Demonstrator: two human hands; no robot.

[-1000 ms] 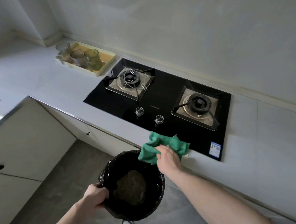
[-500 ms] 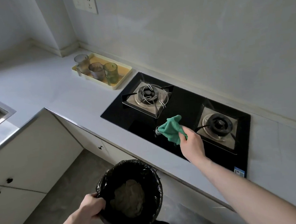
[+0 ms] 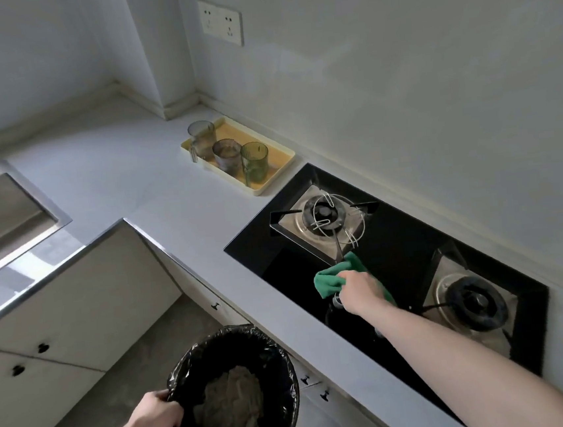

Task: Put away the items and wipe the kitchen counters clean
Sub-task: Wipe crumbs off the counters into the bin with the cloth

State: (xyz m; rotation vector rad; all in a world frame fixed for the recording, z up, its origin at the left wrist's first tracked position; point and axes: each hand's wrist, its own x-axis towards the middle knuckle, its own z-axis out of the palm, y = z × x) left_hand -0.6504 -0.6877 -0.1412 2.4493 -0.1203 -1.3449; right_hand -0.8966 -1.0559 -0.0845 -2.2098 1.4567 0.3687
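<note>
Green cloth [image 3: 334, 278] is lying bunched on the black glass hob [image 3: 399, 270], between the two burners, and the right hand [image 3: 361, 291] is pressing down on it with fingers curled round the fabric. Just beside that hand, a control knob [image 3: 336, 300] is peeking out from under the cloth's edge, partly hidden. The left burner [image 3: 323, 218] is sitting right behind the cloth with a bent wire rack lying across it, its prongs reaching nearly to the fabric. The right burner [image 3: 472, 301] is standing near the forearm on the other side.

The left hand [image 3: 155, 420] is gripping the rim of a bin [image 3: 235, 390] lined with a black bag, holding it below the edge of the pale grey surface [image 3: 132, 179]; a crumpled greyish wad is lying inside. Further along the surface, well apart from the hob work, a yellow tray [image 3: 269, 175] is carrying three tinted glasses [image 3: 255, 162] close by the wall. A steel sink [image 3: 5, 212] is showing at the far left, and a wall socket [image 3: 220, 21] is sitting above the tray.
</note>
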